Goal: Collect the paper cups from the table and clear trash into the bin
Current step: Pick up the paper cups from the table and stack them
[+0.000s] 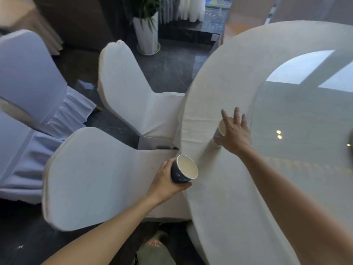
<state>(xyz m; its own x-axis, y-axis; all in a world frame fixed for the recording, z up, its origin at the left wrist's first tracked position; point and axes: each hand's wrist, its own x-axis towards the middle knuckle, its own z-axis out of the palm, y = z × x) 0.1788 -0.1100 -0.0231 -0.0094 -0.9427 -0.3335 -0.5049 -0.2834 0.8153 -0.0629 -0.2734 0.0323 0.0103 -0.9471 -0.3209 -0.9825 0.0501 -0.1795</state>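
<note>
A dark blue paper cup [180, 174] with a cream inside is held upright in my left hand [166, 180], just off the near left edge of the round table [219, 92]. A second paper cup [219, 131] stands on the white tablecloth near the table's left rim. My right hand [235, 133] is spread over that cup with fingers apart, thumb low beside its base, partly hiding it. I cannot tell whether the hand touches it. No bin is in view.
A glass turntable [305, 115] covers the table's middle. Two white-covered chairs [133, 92] [99, 175] stand at the table's left side, further pale chairs [24, 79] beyond them. A potted plant [147, 33] stands on the dark floor behind.
</note>
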